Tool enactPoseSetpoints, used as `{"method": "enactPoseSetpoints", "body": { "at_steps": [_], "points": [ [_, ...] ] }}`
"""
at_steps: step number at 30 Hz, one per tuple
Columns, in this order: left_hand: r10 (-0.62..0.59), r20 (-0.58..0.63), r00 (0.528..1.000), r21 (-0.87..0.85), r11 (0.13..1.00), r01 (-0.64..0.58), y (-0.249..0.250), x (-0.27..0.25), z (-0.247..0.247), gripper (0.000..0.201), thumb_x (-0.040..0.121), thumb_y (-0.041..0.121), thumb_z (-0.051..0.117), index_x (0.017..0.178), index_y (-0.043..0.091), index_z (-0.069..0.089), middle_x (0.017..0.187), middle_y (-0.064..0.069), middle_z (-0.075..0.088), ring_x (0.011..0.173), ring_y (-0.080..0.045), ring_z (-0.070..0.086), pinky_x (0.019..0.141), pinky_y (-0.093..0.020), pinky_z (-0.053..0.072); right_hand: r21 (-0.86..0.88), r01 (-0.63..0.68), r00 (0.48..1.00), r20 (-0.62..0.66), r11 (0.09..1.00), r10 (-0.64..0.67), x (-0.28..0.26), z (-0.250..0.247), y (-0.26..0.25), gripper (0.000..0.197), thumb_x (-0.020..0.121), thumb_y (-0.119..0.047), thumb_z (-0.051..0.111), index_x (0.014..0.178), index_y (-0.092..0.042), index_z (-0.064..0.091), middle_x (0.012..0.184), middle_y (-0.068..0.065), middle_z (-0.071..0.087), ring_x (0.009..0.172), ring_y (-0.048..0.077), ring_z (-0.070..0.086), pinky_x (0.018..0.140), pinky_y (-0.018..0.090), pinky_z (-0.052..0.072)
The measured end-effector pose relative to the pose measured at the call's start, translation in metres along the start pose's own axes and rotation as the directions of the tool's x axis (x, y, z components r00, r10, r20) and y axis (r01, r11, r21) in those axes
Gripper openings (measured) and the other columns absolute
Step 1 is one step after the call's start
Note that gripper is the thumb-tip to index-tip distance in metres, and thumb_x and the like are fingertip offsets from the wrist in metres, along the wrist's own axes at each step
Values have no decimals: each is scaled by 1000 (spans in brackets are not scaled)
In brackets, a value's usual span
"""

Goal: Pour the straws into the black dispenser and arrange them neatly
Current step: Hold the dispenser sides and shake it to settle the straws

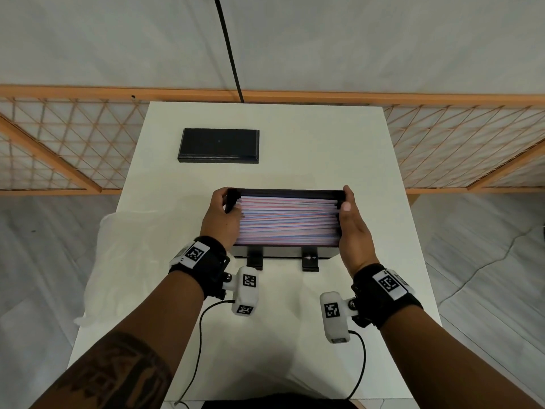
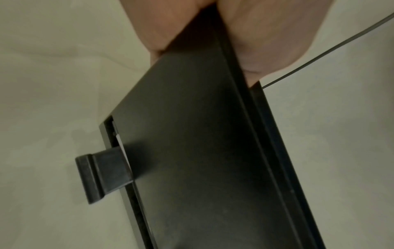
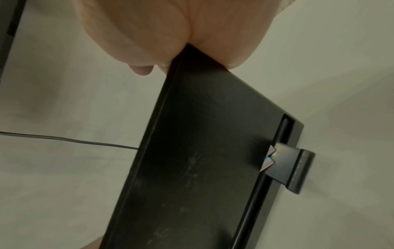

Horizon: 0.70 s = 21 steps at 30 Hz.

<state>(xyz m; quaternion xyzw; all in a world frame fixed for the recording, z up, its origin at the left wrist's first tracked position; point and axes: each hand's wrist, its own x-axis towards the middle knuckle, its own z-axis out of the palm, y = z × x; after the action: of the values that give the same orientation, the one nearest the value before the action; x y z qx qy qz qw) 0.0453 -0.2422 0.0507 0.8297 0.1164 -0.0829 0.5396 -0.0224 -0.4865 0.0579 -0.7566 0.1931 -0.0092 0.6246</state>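
Head view looks down; wrist views close under dispenser [image 1: 287, 252], shared.

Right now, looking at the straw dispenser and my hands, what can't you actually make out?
- Head view: left hand fingertips lie over the straws; the dispenser wall hides how deep the pile goes.
- Head view: right hand fingers hidden behind the end wall.
- Both wrist views: only the dispenser's dark outside shows; the straws inside are hidden.
- Head view: the lid underside is hidden.
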Motion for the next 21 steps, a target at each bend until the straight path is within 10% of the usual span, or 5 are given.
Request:
{"method": "enactPoseSetpoints", "body": {
  "at_steps": [8,15,21],
  "points": [
    [-276,156,948,-446,837,317,-6,-3,-3,60,90,70,43,122,26,69,114,-6,74,108,-27,69,104,-48,50,-19,-5,1000,6,1000,5,0,0,-4,53,107,-51,26,158,-38,25,159,-16,36,142,4,36,118,21,25],
    [-304,190,934,-577,735,356,0,-8,-22,56,101,58,38,121,16,70,118,-13,72,112,-33,67,102,-48,49,19,63,997,38,998,-64,-17,12,-24,57,105,-52,26,159,-36,22,161,-18,31,140,-5,33,113,6,25],
    [-268,230,936,-592,725,353,4,-15,-20,52,103,53,35,114,17,71,112,-10,74,103,-28,70,92,-40,54,146,61,996,48,987,-69,-8,8,-32,58,105,-50,31,159,-30,26,155,-16,41,138,-7,41,113,14,35]
  ]
}}
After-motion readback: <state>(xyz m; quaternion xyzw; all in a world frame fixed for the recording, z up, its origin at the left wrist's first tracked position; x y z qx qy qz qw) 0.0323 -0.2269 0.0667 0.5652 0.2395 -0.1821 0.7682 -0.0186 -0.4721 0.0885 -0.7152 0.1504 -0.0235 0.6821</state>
